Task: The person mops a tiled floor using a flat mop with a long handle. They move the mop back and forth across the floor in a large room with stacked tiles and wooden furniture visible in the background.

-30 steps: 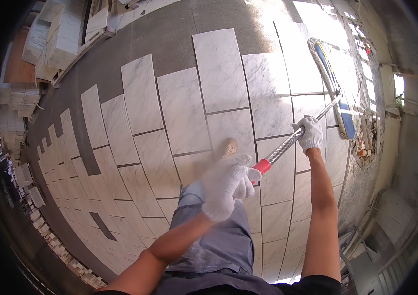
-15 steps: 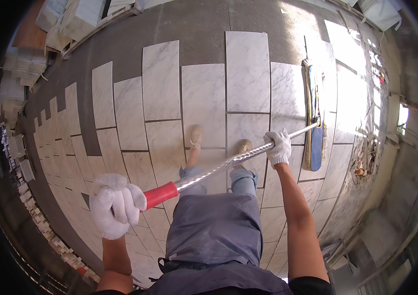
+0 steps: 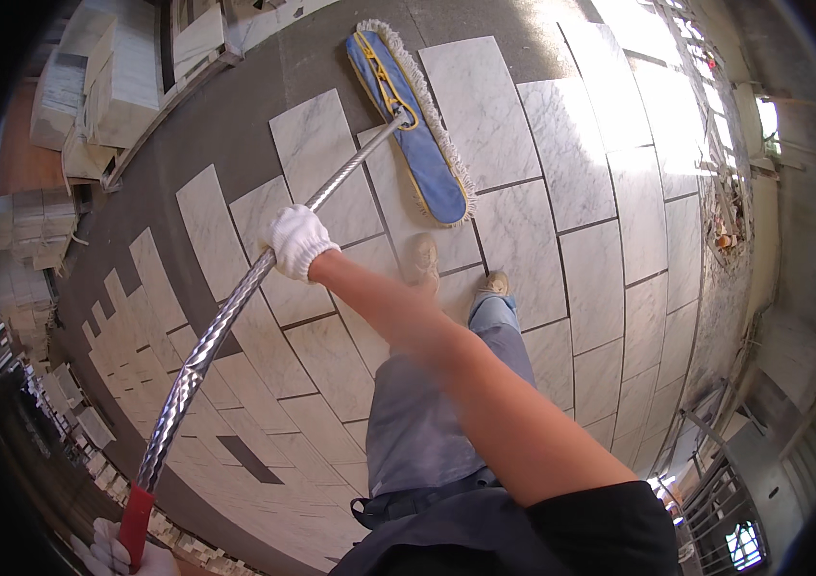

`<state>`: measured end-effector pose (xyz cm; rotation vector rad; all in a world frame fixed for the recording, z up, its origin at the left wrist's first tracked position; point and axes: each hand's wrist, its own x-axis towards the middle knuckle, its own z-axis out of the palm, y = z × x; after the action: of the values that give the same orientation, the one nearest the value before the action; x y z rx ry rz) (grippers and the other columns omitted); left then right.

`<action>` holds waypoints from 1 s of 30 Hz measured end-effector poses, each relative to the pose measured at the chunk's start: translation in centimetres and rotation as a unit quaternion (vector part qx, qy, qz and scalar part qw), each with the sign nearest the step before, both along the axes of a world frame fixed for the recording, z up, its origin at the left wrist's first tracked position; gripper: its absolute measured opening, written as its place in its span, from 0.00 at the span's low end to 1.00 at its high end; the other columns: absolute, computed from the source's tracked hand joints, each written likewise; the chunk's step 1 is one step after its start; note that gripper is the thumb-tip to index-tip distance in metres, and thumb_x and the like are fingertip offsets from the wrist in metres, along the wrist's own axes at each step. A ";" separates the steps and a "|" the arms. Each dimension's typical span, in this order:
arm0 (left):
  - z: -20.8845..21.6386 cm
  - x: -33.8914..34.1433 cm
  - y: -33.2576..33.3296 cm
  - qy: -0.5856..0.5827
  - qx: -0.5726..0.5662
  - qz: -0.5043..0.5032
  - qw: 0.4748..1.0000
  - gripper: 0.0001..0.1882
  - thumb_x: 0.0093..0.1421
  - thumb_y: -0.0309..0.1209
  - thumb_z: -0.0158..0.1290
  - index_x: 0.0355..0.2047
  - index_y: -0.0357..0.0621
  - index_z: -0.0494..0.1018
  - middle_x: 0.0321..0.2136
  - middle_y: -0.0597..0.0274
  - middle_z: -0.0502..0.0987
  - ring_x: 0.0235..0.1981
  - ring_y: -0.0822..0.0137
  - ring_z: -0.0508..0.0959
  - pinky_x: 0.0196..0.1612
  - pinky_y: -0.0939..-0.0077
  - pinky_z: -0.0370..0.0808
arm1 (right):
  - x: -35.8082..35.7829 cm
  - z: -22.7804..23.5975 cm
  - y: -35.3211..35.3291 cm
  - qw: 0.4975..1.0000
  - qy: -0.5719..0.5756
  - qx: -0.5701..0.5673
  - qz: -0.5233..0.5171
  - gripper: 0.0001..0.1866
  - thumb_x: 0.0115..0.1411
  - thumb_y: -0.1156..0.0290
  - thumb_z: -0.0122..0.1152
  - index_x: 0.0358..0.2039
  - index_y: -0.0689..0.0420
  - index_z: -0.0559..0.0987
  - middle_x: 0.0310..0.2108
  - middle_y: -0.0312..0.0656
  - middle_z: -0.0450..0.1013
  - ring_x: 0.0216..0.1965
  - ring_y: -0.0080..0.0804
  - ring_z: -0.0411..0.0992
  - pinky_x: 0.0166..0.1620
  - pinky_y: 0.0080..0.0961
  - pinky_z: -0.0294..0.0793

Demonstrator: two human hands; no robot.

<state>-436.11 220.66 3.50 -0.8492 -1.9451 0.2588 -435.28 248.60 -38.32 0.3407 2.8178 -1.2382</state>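
A dust mop with a wide blue pad (image 3: 432, 168), yellow trim and a white fringe lies on the marble tiles ahead of my feet. Its twisted silver pole (image 3: 198, 357) slants down to the lower left and ends in a red grip (image 3: 135, 523). My right hand (image 3: 296, 240), in a white knit glove, is wrapped round the pole at mid-length, with the arm reaching across my body. At the lower left edge my gloved left hand (image 3: 118, 552) closes on the red grip; part of it is cut off by the frame.
White veined marble tiles (image 3: 609, 278) lie in staggered rows with dark gaps, over grey floor (image 3: 264, 72). Stacked stone slabs (image 3: 124, 82) stand at the far left. Rubble (image 3: 727, 226) lines the right side, and a metal rack (image 3: 723, 485) stands at the lower right.
The mop head has swung from the right side across to the left, ahead of my feet. My right hand moved left with the pole; my left hand dropped toward the lower left.
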 end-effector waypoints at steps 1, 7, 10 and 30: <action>0.2 -0.3 -0.6 -0.084 0.000 -0.040 0.996 0.16 0.67 0.31 0.56 0.47 0.27 0.72 0.21 0.70 0.69 0.13 0.79 0.61 0.15 0.78 0.56 | -0.5 0.7 -0.3 1.000 -0.006 -0.005 0.003 0.07 0.52 0.67 0.64 0.30 0.42 0.86 0.33 0.38 0.81 0.43 0.40 0.78 0.47 0.37 0.76; 0.3 -0.9 -1.1 -0.177 0.037 0.000 0.984 0.20 0.71 0.30 0.49 0.55 0.24 0.67 0.17 0.73 0.57 0.18 0.78 0.57 0.25 0.79 0.57 | 5.4 0.9 -1.5 0.996 -0.057 0.032 -0.061 0.06 0.51 0.68 0.64 0.29 0.42 0.86 0.31 0.37 0.81 0.42 0.37 0.79 0.46 0.34 0.76; -2.7 0.1 2.0 -0.399 0.255 -0.120 0.873 0.23 0.72 0.30 0.46 0.59 0.22 0.64 0.19 0.72 0.61 0.21 0.78 0.60 0.29 0.80 0.60 | 14.8 -1.7 -1.1 0.981 0.003 0.013 -0.194 0.03 0.50 0.68 0.64 0.26 0.46 0.83 0.28 0.39 0.79 0.41 0.41 0.78 0.54 0.36 0.73; -26.4 45.0 15.2 -0.977 0.161 -0.026 -0.137 0.13 0.70 0.31 0.52 0.48 0.33 0.76 0.38 0.60 0.80 0.33 0.75 0.78 0.33 0.78 0.77 | 76.9 -9.3 -16.5 0.229 0.147 -0.421 -0.865 0.22 0.60 0.76 0.60 0.57 0.57 0.76 0.48 0.39 0.74 0.50 0.38 0.73 0.54 0.35 0.72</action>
<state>-391.14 235.87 -22.88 -0.0031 0.7946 1.0688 -358.41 232.13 -47.64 -1.8576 0.1305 1.2732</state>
